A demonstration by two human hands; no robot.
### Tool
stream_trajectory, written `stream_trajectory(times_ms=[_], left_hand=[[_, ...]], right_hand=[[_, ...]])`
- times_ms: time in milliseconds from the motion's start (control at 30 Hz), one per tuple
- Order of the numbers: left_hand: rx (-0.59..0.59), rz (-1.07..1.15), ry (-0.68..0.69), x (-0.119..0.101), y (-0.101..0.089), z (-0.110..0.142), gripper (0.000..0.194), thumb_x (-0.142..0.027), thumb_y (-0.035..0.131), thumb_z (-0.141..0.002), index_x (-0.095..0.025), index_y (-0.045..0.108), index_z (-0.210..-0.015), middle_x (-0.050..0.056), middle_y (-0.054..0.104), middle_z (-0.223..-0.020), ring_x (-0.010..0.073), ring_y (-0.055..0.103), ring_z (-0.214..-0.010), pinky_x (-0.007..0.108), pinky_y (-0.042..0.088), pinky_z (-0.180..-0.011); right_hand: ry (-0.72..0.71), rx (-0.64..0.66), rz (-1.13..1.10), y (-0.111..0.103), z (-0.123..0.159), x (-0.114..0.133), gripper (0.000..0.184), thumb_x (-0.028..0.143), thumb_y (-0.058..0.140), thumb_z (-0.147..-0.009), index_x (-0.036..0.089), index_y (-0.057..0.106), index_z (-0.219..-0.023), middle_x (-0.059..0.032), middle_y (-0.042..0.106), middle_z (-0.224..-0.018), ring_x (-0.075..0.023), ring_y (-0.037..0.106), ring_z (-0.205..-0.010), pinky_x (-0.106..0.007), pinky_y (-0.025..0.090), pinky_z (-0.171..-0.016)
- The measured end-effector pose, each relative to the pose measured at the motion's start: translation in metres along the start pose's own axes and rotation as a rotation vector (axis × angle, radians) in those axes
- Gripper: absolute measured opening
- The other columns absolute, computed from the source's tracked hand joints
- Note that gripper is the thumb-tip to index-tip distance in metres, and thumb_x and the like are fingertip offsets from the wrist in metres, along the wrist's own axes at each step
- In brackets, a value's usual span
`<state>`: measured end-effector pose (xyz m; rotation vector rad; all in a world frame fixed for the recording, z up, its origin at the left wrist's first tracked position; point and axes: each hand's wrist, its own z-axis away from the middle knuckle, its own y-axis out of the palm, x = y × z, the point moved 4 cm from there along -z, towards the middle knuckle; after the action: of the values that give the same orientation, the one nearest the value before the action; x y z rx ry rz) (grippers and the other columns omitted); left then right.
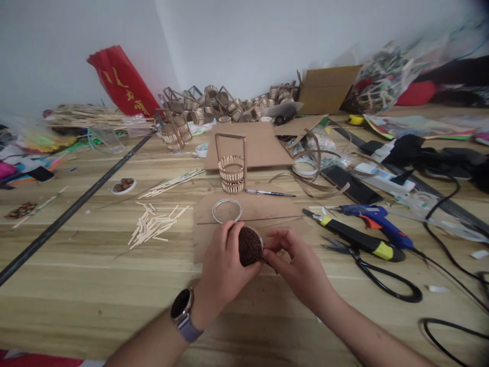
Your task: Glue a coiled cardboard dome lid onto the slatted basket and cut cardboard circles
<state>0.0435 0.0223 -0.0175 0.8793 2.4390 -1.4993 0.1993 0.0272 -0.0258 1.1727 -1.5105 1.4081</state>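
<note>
My left hand [225,260], with a watch on its wrist, is closed around a dark brown, rounded piece with a rough surface [250,246]. At that piece's right edge, the thumb and fingers of my right hand [288,257] pinch something thin and dark, perhaps a strip; my fingers partly hide it. Just beyond my hands, a pale ring [226,210] lies on a cardboard sheet [267,210]. Behind the ring stands a small slatted basket with a tall handle [232,173]. A pen [270,193] lies to the right of the basket.
Loose short sticks [153,227] lie left of the cardboard. On the right are scissors [376,270], a utility knife [355,237] and a blue glue gun [378,221] with its cord. Several small baskets [229,107] are piled at the back. A dark bar [76,206] crosses the left side.
</note>
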Motion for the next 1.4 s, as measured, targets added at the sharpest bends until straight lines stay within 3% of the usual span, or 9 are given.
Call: stream_trajectory(times_ms=[633, 833, 1400], left_hand=[[0.046, 0.052, -0.034, 0.0002, 0.0041, 0.0027, 0.068, -0.017, 0.074, -0.064, -0.021, 0.045, -0.125, 0.013, 0.055, -0.124, 0.033, 0.06, -0.111, 0.047, 0.054, -0.089], [0.069, 0.098, -0.064, 0.0008, 0.0028, 0.0003, 0.067, -0.016, 0.074, -0.062, -0.018, 0.046, -0.122, 0.014, 0.055, -0.122, 0.033, 0.059, -0.111, 0.049, 0.053, -0.091], [0.113, 0.126, -0.128, 0.0051, 0.0055, -0.0014, 0.063, -0.019, 0.074, -0.065, -0.016, 0.047, -0.121, 0.014, 0.054, -0.121, 0.032, 0.058, -0.111, 0.048, 0.053, -0.091]], right_hand=[[-0.055, 0.029, 0.162, 0.0005, 0.0016, 0.0008, 0.018, 0.024, 0.051, -0.079, 0.024, 0.049, -0.097, -0.0015, 0.071, -0.073, -0.0206, 0.069, -0.07, -0.033, 0.052, -0.066], [-0.07, 0.023, 0.174, 0.0004, 0.0018, -0.0003, 0.006, 0.026, 0.049, -0.081, 0.025, 0.049, -0.087, -0.0045, 0.071, -0.079, -0.021, 0.069, -0.074, -0.033, 0.053, -0.067], [-0.113, -0.029, 0.205, 0.0015, 0.0034, -0.0007, 0.013, 0.026, 0.052, -0.08, 0.024, 0.05, -0.093, -0.0043, 0.073, -0.078, -0.0227, 0.071, -0.074, -0.035, 0.054, -0.069]])
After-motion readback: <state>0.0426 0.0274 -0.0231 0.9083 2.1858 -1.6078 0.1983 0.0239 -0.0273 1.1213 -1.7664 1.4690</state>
